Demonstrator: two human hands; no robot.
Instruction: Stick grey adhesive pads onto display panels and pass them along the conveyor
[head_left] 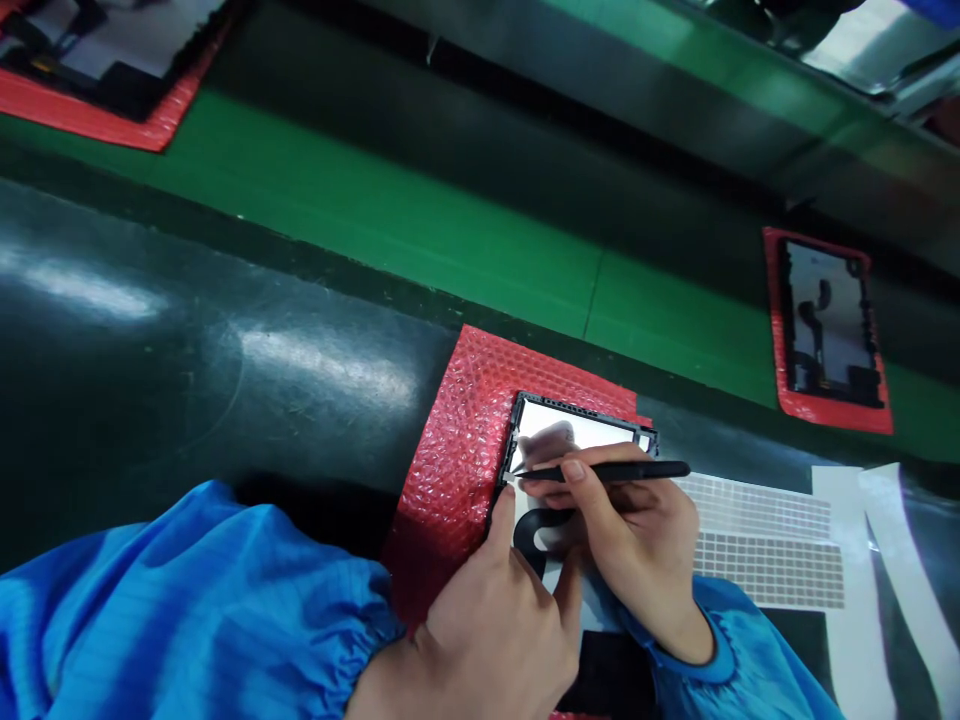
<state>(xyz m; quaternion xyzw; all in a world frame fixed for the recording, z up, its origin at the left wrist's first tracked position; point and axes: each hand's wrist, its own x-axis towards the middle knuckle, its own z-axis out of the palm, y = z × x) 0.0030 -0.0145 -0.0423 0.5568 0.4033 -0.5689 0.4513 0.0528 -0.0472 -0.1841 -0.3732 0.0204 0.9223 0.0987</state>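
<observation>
My right hand (641, 545) is closed around black tweezers (622, 471), held nearly level with the tip pointing left. The tip meets a small pale piece at the left edge of a black-framed panel (581, 405) with a shiny, mirror-like face. My left hand (499, 625) lies low over the panel, its index finger stretched to that same edge just below the tweezer tip and its thumb apart. A dark curved strip (530, 530) shows on the panel between my hands. Red bubble wrap (450, 450) lies under the panel, whose lower part my hands cover.
Sheets of small rectangular stickers (772, 570) and white backing strips (855, 620) lie at the right. Beyond the dark table edge runs a green belt (420, 240), carrying another panel (832, 320) on red wrap and one (127, 70) at upper left.
</observation>
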